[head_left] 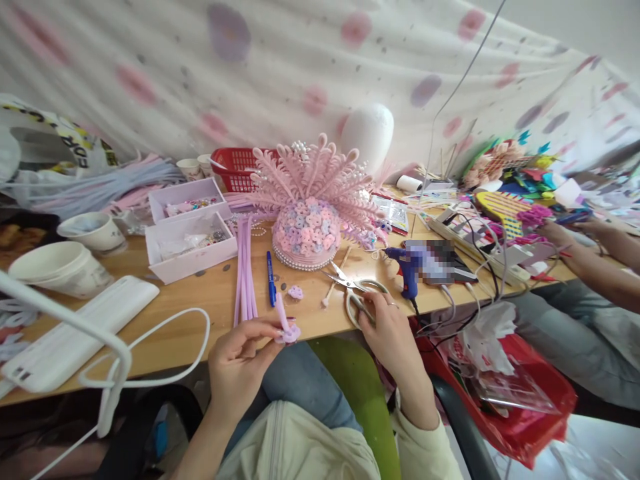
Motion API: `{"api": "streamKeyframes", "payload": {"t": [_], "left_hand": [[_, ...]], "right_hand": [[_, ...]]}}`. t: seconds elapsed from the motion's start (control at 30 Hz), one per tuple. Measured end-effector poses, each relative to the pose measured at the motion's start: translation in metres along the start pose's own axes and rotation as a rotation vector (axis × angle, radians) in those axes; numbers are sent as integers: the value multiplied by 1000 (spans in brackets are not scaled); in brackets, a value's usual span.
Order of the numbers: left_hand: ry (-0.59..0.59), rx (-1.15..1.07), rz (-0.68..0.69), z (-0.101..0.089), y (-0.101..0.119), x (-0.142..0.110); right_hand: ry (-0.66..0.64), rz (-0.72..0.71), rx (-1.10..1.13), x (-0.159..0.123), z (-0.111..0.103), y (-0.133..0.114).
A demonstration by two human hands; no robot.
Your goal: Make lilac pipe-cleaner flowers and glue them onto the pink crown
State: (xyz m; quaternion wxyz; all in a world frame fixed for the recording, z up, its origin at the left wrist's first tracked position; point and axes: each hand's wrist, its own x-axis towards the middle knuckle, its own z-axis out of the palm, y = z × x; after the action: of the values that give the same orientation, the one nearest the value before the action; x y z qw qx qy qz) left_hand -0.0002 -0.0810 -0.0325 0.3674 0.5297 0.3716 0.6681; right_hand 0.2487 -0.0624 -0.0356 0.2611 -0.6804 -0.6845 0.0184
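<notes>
Purple pipe cleaner [281, 317], curled into loops at its lower end, is being held near the middle of the frame, just past the edge of the bench [320, 321]. The left hand [245, 353] is pinching its loops between thumb and fingers, while the right hand [393, 330] is curling its fingers around a handle of the scissors [345, 281], whose blades are standing apart. A small looped piece [295, 293] is lying beside the blue pen [271, 280], and a bundle of purple strips [245, 263] is lying to the pen's left. Left of centre, two pale boxes are sitting close together: the rear box [186, 189] is holding small beads, and the front box [197, 262] is holding a clear plastic bag and more beads. At the left edge, a large paper cup [90, 277] is standing before a smaller cup [103, 241]. Behind the pink flower headpiece [306, 230], a red basket [233, 177] is sitting with its contents mostly hidden. At the lower right, a red bag [533, 430] is holding crumpled white plastic and a clear tray.
</notes>
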Motion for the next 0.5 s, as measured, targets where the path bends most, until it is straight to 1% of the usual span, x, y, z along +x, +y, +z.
{"api": "streamKeyframes", "payload": {"t": [0.07,0.17,0.27,0.33,0.4,0.5], "left_hand": [[-54,81,77,-3,2,4],[-112,181,196,-9,4,11],[-119,219,231,-13,3,15],[-138,214,227,-15,2,17],[-154,207,233,-16,1,18],[-154,232,260,-17,-2,22]], "right_hand": [[-60,-36,-107,7,-3,9],[-82,-122,-251,19,-9,11],[-164,-166,-339,31,-13,8],[-223,-172,-341,35,-18,8],[-242,-167,-290,35,-29,11],[-264,-87,-85,26,-55,16]]}}
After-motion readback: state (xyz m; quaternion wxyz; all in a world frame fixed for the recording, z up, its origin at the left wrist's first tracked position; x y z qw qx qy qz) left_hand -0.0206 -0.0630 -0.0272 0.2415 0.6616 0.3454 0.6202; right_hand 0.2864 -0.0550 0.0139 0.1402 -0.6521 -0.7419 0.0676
